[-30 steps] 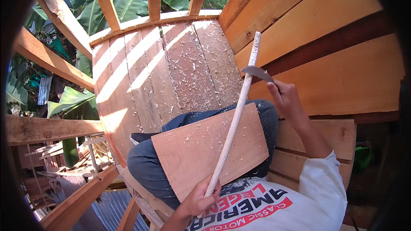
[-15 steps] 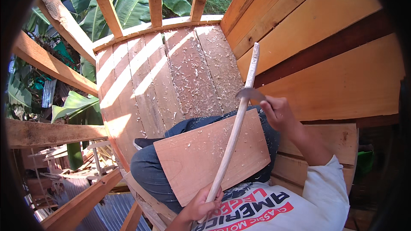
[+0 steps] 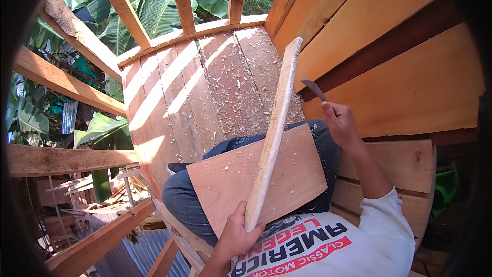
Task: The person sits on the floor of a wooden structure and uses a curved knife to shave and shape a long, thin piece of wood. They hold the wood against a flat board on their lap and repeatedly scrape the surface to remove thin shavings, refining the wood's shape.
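Observation:
My left hand (image 3: 238,234) is closed round the near end of a long pale wooden stick (image 3: 275,132). The stick slants up and away across a flat brown board (image 3: 228,184) lying on my lap, and its broad side faces up. In my right hand (image 3: 340,124) is a knife, its handle hidden inside my fist. The dark curved blade (image 3: 314,90) points up and left, a short gap to the right of the stick. Wood shavings dot the board.
Pale shavings (image 3: 230,72) litter the plank floor (image 3: 169,97) ahead. An orange-brown plank wall (image 3: 400,87) rises close on my right. Slanted wooden rails (image 3: 72,84) line the left and far edges, with banana leaves (image 3: 148,10) beyond.
The knife has come off the stick and moved a little right. The stick has rolled from a narrow side to a broad one, and its far end has shifted left.

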Demonstrator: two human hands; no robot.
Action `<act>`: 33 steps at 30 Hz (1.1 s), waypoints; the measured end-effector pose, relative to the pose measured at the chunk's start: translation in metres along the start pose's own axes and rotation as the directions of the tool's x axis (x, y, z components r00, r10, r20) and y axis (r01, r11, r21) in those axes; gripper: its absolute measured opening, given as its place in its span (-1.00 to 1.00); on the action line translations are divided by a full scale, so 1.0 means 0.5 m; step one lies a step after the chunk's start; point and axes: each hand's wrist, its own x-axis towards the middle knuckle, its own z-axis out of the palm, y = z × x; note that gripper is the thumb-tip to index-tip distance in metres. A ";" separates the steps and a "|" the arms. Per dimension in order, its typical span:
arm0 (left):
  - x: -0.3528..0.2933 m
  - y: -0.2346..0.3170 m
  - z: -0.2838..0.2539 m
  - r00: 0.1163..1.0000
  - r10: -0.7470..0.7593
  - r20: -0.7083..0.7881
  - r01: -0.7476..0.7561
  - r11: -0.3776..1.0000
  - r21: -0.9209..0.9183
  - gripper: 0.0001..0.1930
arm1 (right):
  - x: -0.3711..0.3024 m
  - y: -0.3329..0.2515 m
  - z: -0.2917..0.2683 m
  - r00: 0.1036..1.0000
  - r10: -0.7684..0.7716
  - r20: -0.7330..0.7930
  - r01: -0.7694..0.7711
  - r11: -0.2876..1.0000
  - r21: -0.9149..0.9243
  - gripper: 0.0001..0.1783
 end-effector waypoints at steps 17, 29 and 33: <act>0.006 0.116 0.065 0.930 0.144 -0.338 0.060 0.848 0.526 -0.62 | -0.142 -0.036 -0.021 0.984 -0.176 0.040 0.179 0.976 -0.125 -0.58; -0.010 0.140 0.086 0.924 0.170 -0.342 0.043 0.844 0.535 -0.63 | -0.191 -0.037 0.017 0.798 -0.560 0.225 0.601 0.771 -0.211 -0.54; -0.027 0.139 0.095 0.928 0.129 -0.348 0.064 0.868 0.492 -0.63 | -0.138 -0.008 -0.009 0.930 -0.333 -0.155 0.311 0.938 -0.150 -0.55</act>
